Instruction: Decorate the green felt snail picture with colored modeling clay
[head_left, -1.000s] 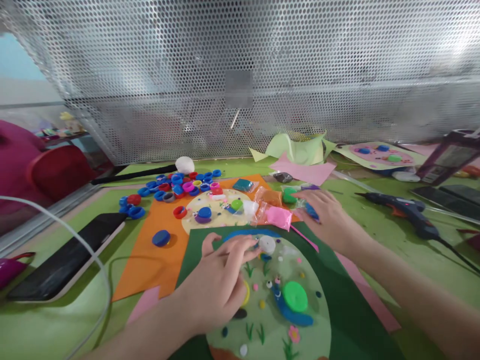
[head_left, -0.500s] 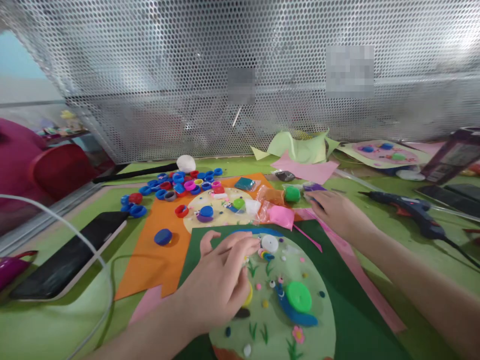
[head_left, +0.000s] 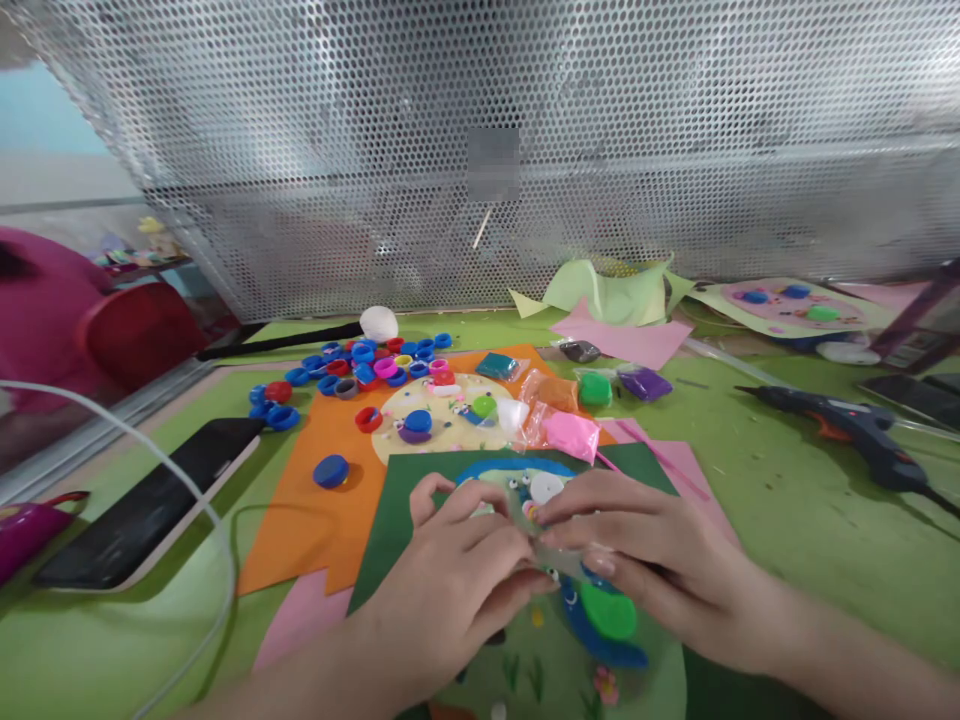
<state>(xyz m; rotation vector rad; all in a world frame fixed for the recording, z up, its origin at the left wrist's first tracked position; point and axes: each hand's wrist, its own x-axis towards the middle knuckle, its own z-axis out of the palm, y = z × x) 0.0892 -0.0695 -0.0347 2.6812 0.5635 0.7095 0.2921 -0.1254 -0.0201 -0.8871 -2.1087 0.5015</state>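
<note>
Over the round light-green picture (head_left: pixel 652 650) on dark green paper, both of my hands meet. My left hand (head_left: pixel 472 560) pinches the near side of a small clear plastic packet (head_left: pixel 562 555). My right hand (head_left: pixel 660 560) has its fingers closed on the other side of it, and a bit of dark blue shows below those fingers. Partly covered by the hands, a white cap (head_left: pixel 546 488) sits near the picture's top. Just under my right hand lies a blue clay snail (head_left: pixel 592 635) with a bright green cap (head_left: pixel 611 608) for a shell.
Beyond lie a pink clay packet (head_left: pixel 570 434), a green one (head_left: pixel 595 388) and a purple one (head_left: pixel 643 383). Several bottle caps (head_left: pixel 364 352) are heaped at the back left. A phone (head_left: pixel 150 505) and white cable (head_left: pixel 217 530) are left; a glue gun (head_left: pixel 840 425) is right.
My right hand has come back from the clay packets with a clear packet and joined my left hand over the picture. The purple packet is uncovered. My left hand now grips the clear packet too.
</note>
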